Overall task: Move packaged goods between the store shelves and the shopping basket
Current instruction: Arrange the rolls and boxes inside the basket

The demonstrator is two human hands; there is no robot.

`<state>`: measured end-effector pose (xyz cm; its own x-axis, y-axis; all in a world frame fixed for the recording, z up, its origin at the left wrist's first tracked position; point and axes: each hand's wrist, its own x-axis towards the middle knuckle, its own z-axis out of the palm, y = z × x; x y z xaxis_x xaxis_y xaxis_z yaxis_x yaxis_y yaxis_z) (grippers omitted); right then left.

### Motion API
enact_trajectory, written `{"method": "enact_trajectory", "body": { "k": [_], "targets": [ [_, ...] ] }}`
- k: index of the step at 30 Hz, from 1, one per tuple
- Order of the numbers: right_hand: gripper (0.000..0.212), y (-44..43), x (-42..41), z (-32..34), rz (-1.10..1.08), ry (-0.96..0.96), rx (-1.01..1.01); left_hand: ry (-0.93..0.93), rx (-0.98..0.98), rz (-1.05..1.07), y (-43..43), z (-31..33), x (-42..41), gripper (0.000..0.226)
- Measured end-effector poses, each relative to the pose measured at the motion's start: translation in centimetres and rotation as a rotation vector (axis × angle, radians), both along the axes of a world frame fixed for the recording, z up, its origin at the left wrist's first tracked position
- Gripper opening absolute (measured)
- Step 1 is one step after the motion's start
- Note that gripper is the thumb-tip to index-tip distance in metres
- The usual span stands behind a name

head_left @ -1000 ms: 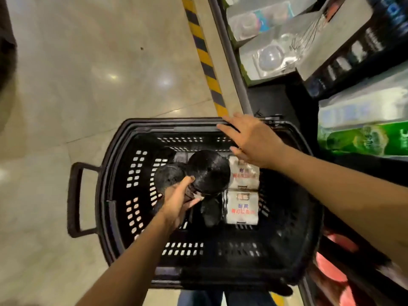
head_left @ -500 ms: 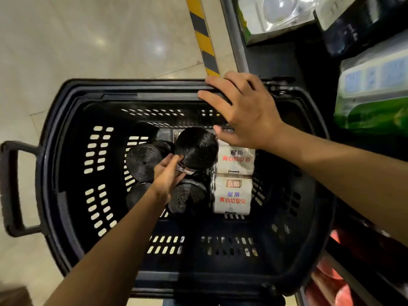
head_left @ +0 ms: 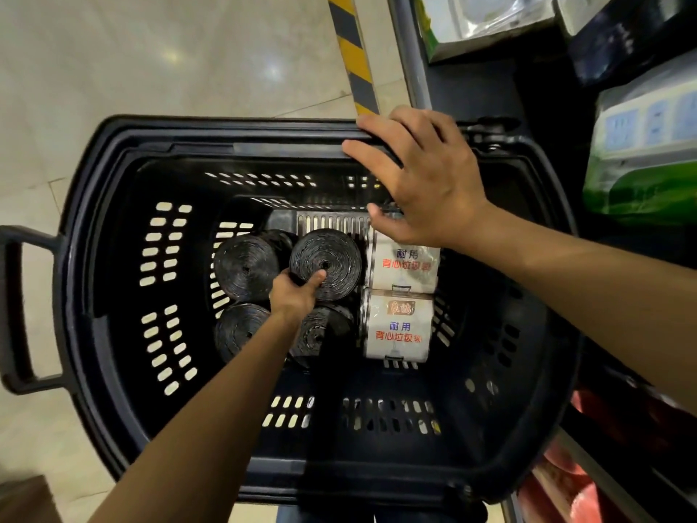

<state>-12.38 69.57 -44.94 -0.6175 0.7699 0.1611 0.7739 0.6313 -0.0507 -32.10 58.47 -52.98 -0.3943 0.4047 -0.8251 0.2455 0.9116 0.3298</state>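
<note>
Black roll (head_left: 325, 264) sits in the left grip (head_left: 295, 294) inside the basket (head_left: 264, 139); right grip (head_left: 426, 179) lies flat on its rim.

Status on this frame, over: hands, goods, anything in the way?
Left hand grips black roll inside basket. Right hand rests on the far rim. Three other rolls and two white packs alongside; way up looks open.

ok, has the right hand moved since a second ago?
No. The right hand still rests on the far basket rim, at the same spot near its right corner.
</note>
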Motion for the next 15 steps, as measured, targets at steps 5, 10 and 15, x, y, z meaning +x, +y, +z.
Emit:
{"method": "enact_trajectory", "body": {
  "k": [5, 10, 15],
  "targets": [
    [0.063, -0.1, 0.0, 0.1, -0.002, -0.023, -0.021, 0.095, -0.08, -0.17, -0.9, -0.2, -0.5, 0.048],
    [0.067, -0.4, -0.2, 0.9, -0.019, -0.07, -0.096, 0.197, -0.164, -0.322, -0.4, 1.3, -1.2, 0.052],
    [0.081, -2.4, -0.9, 4.0, -0.119, -0.169, -0.334, 0.2, -0.057, -0.525, 0.2, 7.0, -1.1, 0.046]
  ]
}}
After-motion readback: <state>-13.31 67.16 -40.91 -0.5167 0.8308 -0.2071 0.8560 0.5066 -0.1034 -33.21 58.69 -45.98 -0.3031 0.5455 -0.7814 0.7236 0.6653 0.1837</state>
